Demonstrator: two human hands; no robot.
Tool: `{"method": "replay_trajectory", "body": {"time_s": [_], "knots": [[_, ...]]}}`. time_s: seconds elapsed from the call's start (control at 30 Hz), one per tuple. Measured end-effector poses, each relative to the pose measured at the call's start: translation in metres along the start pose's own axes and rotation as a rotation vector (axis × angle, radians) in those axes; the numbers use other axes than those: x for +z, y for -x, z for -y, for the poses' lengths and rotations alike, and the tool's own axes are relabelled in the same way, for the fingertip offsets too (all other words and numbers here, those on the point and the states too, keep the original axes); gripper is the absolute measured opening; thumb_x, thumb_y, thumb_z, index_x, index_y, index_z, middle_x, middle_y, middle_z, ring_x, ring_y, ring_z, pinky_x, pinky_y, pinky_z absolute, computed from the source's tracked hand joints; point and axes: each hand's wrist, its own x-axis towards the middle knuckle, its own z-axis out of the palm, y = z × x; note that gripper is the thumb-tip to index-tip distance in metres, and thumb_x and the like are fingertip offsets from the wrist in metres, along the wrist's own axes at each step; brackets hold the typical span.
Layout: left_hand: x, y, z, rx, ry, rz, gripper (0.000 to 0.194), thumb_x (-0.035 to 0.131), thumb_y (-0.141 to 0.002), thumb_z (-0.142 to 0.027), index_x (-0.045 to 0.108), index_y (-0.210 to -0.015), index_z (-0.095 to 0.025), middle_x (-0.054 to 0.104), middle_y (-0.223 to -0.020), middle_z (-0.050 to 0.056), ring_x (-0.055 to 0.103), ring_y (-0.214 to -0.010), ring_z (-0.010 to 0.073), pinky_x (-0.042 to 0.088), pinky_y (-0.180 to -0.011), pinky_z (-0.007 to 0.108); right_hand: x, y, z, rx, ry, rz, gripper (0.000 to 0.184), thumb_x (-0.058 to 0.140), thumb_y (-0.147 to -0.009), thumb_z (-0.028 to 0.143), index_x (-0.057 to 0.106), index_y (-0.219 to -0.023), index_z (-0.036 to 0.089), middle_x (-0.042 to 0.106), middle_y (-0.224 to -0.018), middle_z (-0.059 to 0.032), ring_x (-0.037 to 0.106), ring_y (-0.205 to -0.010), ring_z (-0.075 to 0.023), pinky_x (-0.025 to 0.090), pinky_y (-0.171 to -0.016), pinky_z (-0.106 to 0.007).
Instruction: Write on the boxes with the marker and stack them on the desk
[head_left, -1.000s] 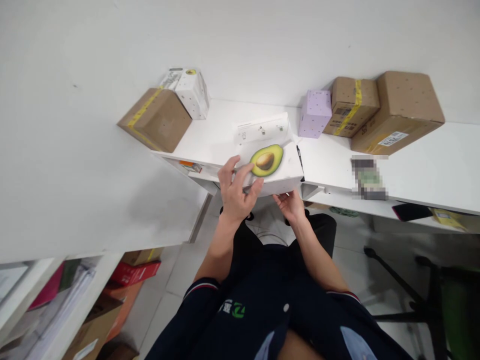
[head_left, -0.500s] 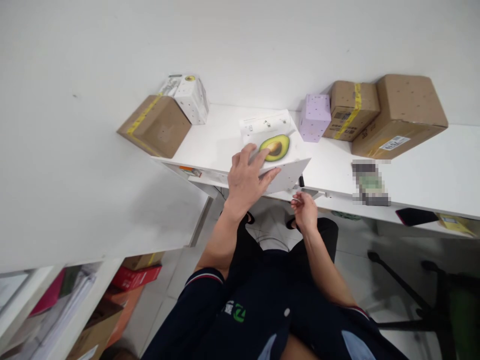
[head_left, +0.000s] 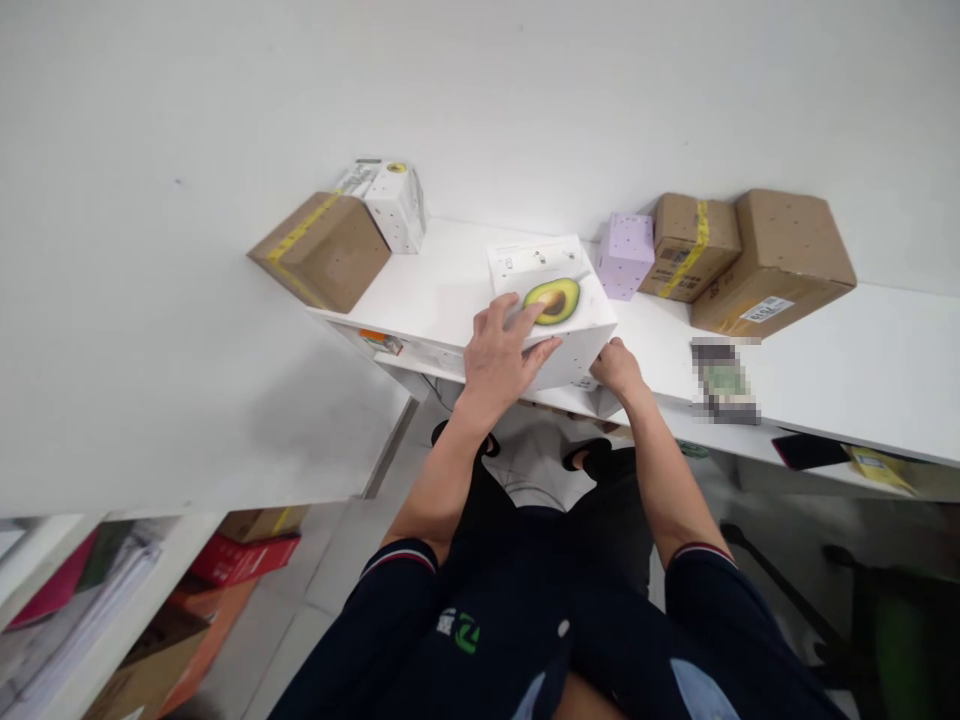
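Note:
A white box with an avocado picture (head_left: 559, 310) rests on the near edge of the white table (head_left: 442, 275). My left hand (head_left: 504, 355) lies across its top near corner, fingers spread and pressing down beside the avocado. My right hand (head_left: 616, 367) grips the box's lower right corner, its fingers tucked against the side and partly hidden.
A brown box with yellow tape (head_left: 322, 248) and a small white box (head_left: 390, 200) stand at the table's left end. A lilac box (head_left: 626, 253) and two brown boxes (head_left: 772, 262) sit to the right. A black phone (head_left: 808, 450) lies at the right. Shelves with folders stand lower left.
The box has been pushed further onto the table. My right hand rose from below the table edge and took the box's right corner. My left hand stayed on top.

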Motion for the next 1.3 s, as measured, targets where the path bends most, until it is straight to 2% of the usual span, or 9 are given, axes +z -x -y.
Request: {"method": "replay_trajectory", "body": {"time_s": [0.1, 0.2, 0.33, 0.4, 0.47, 0.63, 0.8, 0.9, 1.3], "knots": [[-0.001, -0.001, -0.001, -0.013, 0.006, 0.007, 0.058, 0.045, -0.092, -0.067, 0.061, -0.132, -0.029, 0.053, -0.137, 0.012, 0.054, -0.115, 0.0295, 0.055, -0.081, 0.037, -0.001, -0.001, -0.011, 0.008, -0.285, -0.124, 0.036, 0.046, -0.086, 0.024, 0.07, -0.111, 0.014, 0.069, -0.096, -0.0129, 0.064, -0.091, -0.0247, 0.049, -0.084, -0.036], [0.004, -0.002, -0.001, 0.002, 0.021, -0.019, 0.057, 0.046, -0.092, -0.066, 0.061, -0.132, -0.028, 0.054, -0.136, 0.012, 0.054, -0.116, 0.0296, 0.054, -0.086, 0.039, -0.019, 0.004, -0.023, 0.07, -0.888, -0.287, 0.034, 0.047, -0.082, 0.032, 0.066, -0.106, 0.018, 0.066, -0.077, -0.003, 0.061, -0.071, -0.0184, 0.05, -0.068, -0.031], [0.014, -0.003, 0.002, 0.066, 0.05, -0.087, 0.059, 0.046, -0.093, -0.065, 0.061, -0.132, -0.024, 0.058, -0.135, 0.013, 0.055, -0.121, 0.0292, 0.048, -0.1, 0.042, -0.072, 0.029, -0.017, -0.239, -1.403, -0.293, 0.039, 0.057, -0.08, 0.043, 0.057, -0.116, 0.029, 0.07, -0.1, -0.0026, 0.068, -0.082, -0.0183, 0.054, -0.068, -0.032], [0.019, -0.003, 0.002, 0.073, 0.061, -0.12, 0.059, 0.046, -0.093, -0.065, 0.061, -0.131, -0.023, 0.06, -0.134, 0.013, 0.056, -0.122, 0.0286, 0.046, -0.103, 0.041, -0.098, 0.043, -0.003, -0.424, -1.429, -0.314, 0.048, 0.07, -0.075, 0.042, 0.054, -0.12, 0.034, 0.069, -0.109, -0.0014, 0.069, -0.094, -0.0197, 0.056, -0.074, -0.035], [0.022, -0.003, 0.003, 0.07, 0.066, -0.148, 0.058, 0.046, -0.093, -0.065, 0.062, -0.129, -0.023, 0.061, -0.133, 0.013, 0.057, -0.122, 0.0283, 0.046, -0.103, 0.041, -0.114, 0.048, 0.016, -0.54, -1.416, -0.41, 0.047, 0.077, -0.074, 0.039, 0.055, -0.115, 0.033, 0.067, -0.094, 0.0023, 0.069, -0.085, -0.0167, 0.057, -0.073, -0.032], [0.025, -0.003, 0.002, 0.064, 0.078, -0.174, 0.058, 0.045, -0.092, -0.066, 0.063, -0.128, -0.023, 0.061, -0.133, 0.013, 0.057, -0.123, 0.0286, 0.045, -0.102, 0.04, -0.115, 0.03, 0.061, -0.539, -1.355, -0.654, 0.025, 0.068, -0.088, 0.049, 0.056, -0.094, 0.027, 0.047, -0.059, 0.0088, 0.057, -0.051, -0.0089, 0.048, -0.051, -0.021], [0.024, -0.003, 0.0, 0.036, 0.08, -0.169, 0.058, 0.046, -0.092, -0.066, 0.063, -0.128, -0.024, 0.06, -0.135, 0.012, 0.055, -0.124, 0.0285, 0.047, -0.099, 0.04, -0.115, 0.014, 0.091, -0.482, -1.322, -0.455, 0.039, 0.052, -0.092, 0.061, 0.06, -0.094, 0.023, 0.055, -0.061, 0.0048, 0.061, -0.055, -0.011, 0.049, -0.049, -0.023], [0.023, -0.002, -0.001, 0.022, 0.069, -0.168, 0.055, 0.047, -0.093, -0.064, 0.063, -0.128, -0.025, 0.061, -0.134, 0.012, 0.055, -0.121, 0.0282, 0.047, -0.098, 0.039, -0.116, 0.013, 0.099, -0.462, -1.264, -0.333, 0.037, 0.063, -0.087, 0.058, 0.06, -0.098, 0.023, 0.061, -0.067, 0.0045, 0.063, -0.06, -0.0106, 0.053, -0.056, -0.024], [0.023, -0.002, -0.001, -0.016, 0.105, -0.123, 0.057, 0.045, -0.093, -0.066, 0.063, -0.129, -0.026, 0.059, -0.137, 0.011, 0.053, -0.125, 0.0294, 0.046, -0.101, 0.042, -0.103, 0.017, 0.101, -0.461, -1.102, -0.347, 0.031, 0.064, -0.088, 0.054, 0.055, -0.089, 0.024, 0.055, -0.068, 0.0033, 0.064, -0.067, -0.0133, 0.054, -0.054, -0.023]]}}
